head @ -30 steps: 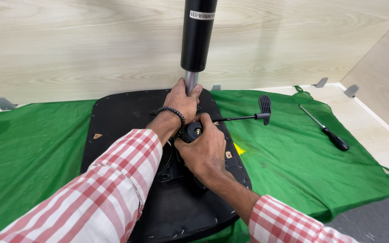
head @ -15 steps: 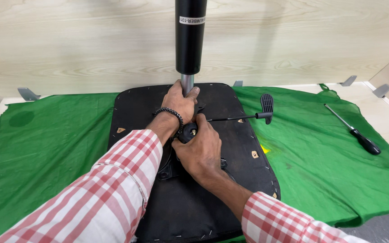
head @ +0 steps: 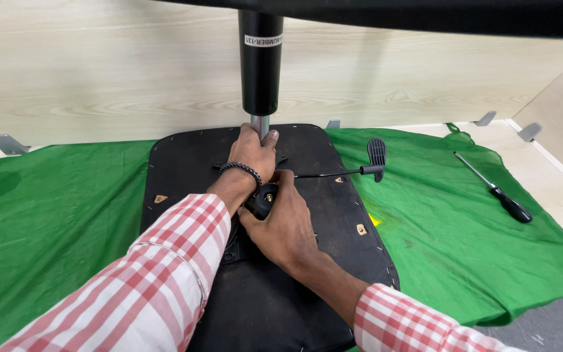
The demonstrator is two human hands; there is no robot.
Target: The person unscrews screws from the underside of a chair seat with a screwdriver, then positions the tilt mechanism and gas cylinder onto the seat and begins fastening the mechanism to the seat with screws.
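A black chair seat underside (head: 184,163) lies flat on a green cloth (head: 53,215). From its middle a black gas cylinder (head: 260,62) with a metal rod rises upright. My left hand (head: 253,151), a dark bead bracelet on its wrist, grips the metal rod at the base of the cylinder. Just below it my right hand (head: 284,218) is closed around a black knob on the seat mechanism. A thin black lever with a paddle end (head: 376,156) sticks out to the right of my hands.
A black-handled screwdriver (head: 495,190) lies on the cloth at the right. Metal brackets (head: 8,145) sit along the pale wooden wall behind. Bare wooden tabletop shows at the far right and grey floor at the lower right corner.
Both hands keep their grip on the rod and the knob. The view has drifted, so the seat and cylinder sit slightly further right than half a second ago.
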